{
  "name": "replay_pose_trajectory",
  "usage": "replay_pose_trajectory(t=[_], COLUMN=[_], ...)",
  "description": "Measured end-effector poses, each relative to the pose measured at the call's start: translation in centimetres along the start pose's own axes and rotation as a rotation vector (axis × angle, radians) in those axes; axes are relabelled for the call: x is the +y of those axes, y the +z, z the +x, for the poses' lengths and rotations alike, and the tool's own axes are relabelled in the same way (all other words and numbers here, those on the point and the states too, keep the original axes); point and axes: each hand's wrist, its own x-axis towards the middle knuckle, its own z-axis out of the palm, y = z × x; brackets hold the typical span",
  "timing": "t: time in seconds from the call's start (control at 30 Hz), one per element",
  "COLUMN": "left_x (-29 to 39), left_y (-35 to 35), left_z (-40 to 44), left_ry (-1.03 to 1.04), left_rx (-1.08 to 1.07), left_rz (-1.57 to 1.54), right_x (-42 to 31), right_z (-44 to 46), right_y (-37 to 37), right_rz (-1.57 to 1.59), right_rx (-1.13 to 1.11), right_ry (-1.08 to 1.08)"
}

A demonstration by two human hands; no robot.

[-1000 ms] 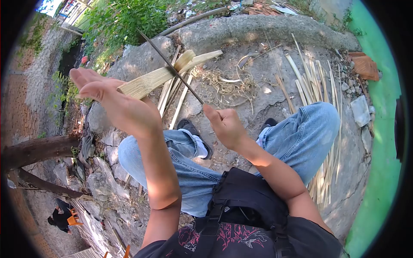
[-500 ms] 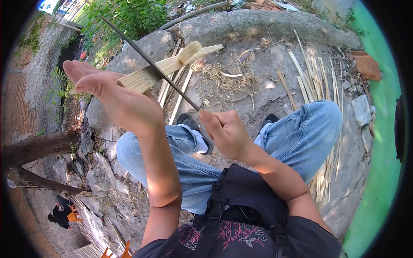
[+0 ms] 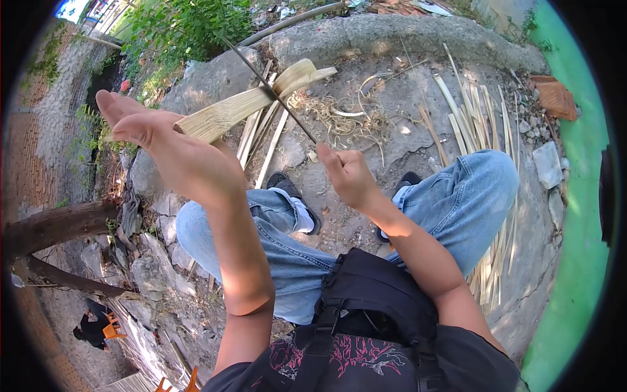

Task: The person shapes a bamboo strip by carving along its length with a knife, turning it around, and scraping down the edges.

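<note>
My left hand (image 3: 179,147) is raised at the left, its fingers stretched out and the near end of a pale split strip (image 3: 225,115) resting against it. Away from the palm the strip slants up to the right, where a thin layer curls up from it. In my right hand (image 3: 348,175), closed in a fist, is the handle end of a long thin knife (image 3: 297,120). Its dark blade crosses the strip beside the curled part and points to the upper left. The fist hides the handle.
Thin shavings (image 3: 339,124) lie on the concrete beyond my feet. Long strips (image 3: 473,124) lie at the right, others (image 3: 269,140) near my left foot. A concrete curb (image 3: 392,40), a brick piece (image 3: 554,98) and a tree trunk (image 3: 62,228) surround me. A person (image 3: 93,326) is at the lower left.
Over the last second the blade slid back toward my left hand and then out again toward the curl. The layer on the strip now curls higher. My left hand has hardly moved.
</note>
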Motion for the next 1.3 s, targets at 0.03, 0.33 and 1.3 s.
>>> replay_pose_trajectory(t=[0.03, 0.33, 1.3], left_x=[-0.1, -1.6, -0.4], left_y=[-0.1, 0.6, -0.2], left_z=[0.2, -0.1, 0.4], left_ry=[-0.036, 0.184, -0.16], left_rx=[0.039, 0.011, -0.096], left_rz=[-0.014, -0.402, -0.635], right_x=[-0.6, -1.1, -2.1], right_z=[-0.1, -1.3, -2.0], right_y=[0.7, 0.2, 1.6], right_rz=[0.032, 0.185, 0.129], right_rx=[-0.006, -0.094, -0.101], right_ry=[0.039, 0.09, 0.049])
